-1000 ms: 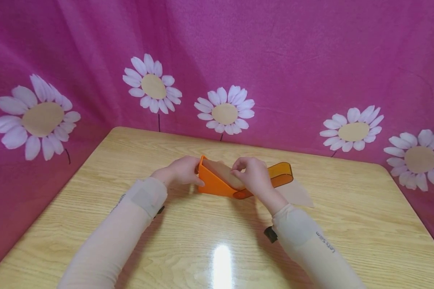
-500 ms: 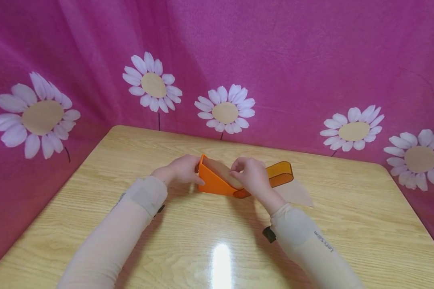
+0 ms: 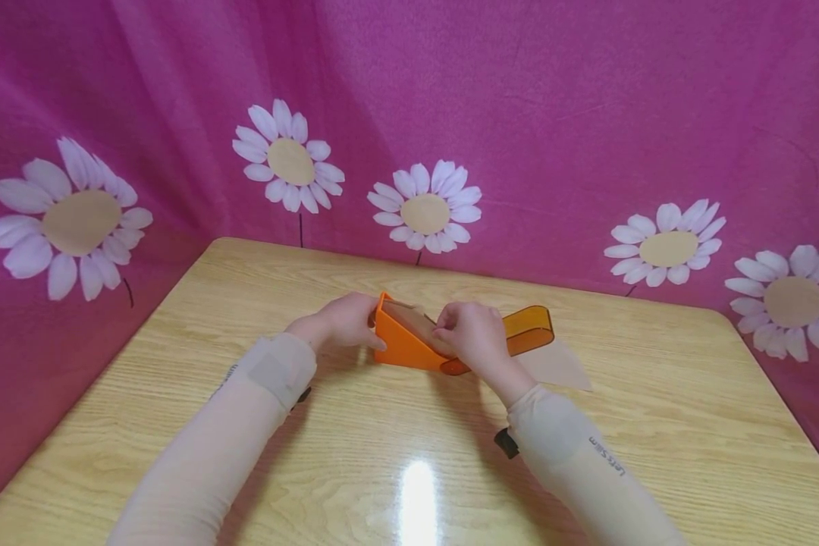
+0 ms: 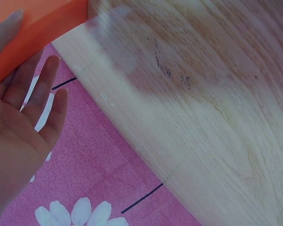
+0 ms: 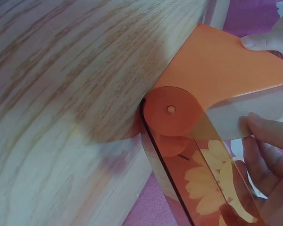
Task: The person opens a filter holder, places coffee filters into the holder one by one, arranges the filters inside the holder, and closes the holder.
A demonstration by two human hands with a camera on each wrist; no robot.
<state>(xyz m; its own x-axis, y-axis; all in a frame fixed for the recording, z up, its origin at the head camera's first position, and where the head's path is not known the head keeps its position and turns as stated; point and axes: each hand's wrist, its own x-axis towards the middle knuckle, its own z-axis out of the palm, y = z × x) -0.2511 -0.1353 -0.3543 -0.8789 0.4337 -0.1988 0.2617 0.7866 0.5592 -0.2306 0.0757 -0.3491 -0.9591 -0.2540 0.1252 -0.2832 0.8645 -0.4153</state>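
Note:
An orange wedge-shaped holder (image 3: 406, 345) stands on the table with its see-through amber lid (image 3: 534, 327) swung open to the right. Thin brownish papers (image 3: 409, 318), shaped like coffee filters, fill its sloping opening. At the tall left end my left hand (image 3: 344, 318) grips the holder, thumb on the near side (image 4: 7, 28). My right hand (image 3: 474, 330) reaches over the lid hinge, thumb and forefinger pinching the edge of a paper. In the right wrist view that paper (image 5: 231, 115) shows pale beside the thumb. The lid's middle is partly hidden behind the right hand.
A loose pale tan sheet (image 3: 563, 368) lies on the wooden table (image 3: 341, 455) under and beside the lid. Behind the table hangs a magenta cloth (image 3: 532, 136) with white daisies. The table's far edge runs a short way behind the holder.
The right hand has shifted very slightly, its fingers drawing closer together at the paper. The papers' upper edge in the holder looks a little separated now. The left hand and holder stay put.

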